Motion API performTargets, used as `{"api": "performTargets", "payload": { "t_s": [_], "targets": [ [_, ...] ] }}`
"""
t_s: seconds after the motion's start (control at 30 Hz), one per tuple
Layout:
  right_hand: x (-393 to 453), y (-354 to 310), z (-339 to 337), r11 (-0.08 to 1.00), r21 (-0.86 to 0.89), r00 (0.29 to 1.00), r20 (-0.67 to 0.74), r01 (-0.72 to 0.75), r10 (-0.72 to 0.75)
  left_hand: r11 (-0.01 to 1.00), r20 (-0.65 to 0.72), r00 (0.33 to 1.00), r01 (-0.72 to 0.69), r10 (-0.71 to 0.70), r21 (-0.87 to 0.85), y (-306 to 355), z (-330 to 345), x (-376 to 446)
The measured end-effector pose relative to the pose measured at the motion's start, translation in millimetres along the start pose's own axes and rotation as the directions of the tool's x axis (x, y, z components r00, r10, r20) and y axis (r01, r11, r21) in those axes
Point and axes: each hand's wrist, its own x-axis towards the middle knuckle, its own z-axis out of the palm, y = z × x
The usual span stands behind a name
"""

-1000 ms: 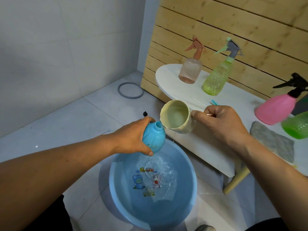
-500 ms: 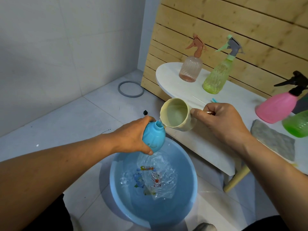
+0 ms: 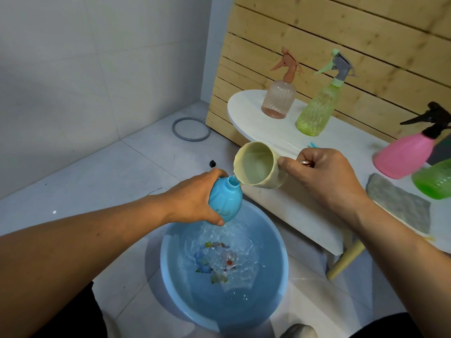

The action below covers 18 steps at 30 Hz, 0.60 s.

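Head view: the left hand (image 3: 192, 198) grips a blue bottle (image 3: 225, 201), tilted, above the far rim of a blue basin (image 3: 168, 284) on the floor. The right hand (image 3: 324, 176) holds a cream cup (image 3: 256, 167) by its handle, its lip touching the bottle's mouth. Water splashes in the basin, just beside the white table (image 3: 275, 203)'s near edge.

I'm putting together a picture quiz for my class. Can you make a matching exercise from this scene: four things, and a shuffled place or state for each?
1. blue bottle
2. cream cup
3. blue basin
4. pink bottle with black trigger

A. stands on the white table
B. tilted, held by the right hand
C. on the floor, holding water
D. gripped by the left hand, no cap

Pairs: 1-D, 2-B, 3-C, 4-A
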Motion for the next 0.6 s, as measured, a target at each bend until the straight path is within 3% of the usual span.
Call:
{"api": "performTargets", "payload": {
  "t_s": [0.6],
  "targets": [
    [-3.3,-4.1,-1.7,1.0,-0.029,1.0,-0.017,0.006,-0.007,1.0,-0.014,1.0,-0.004,0.004,-0.004,3.5,0.5,-0.1]
  ]
}}
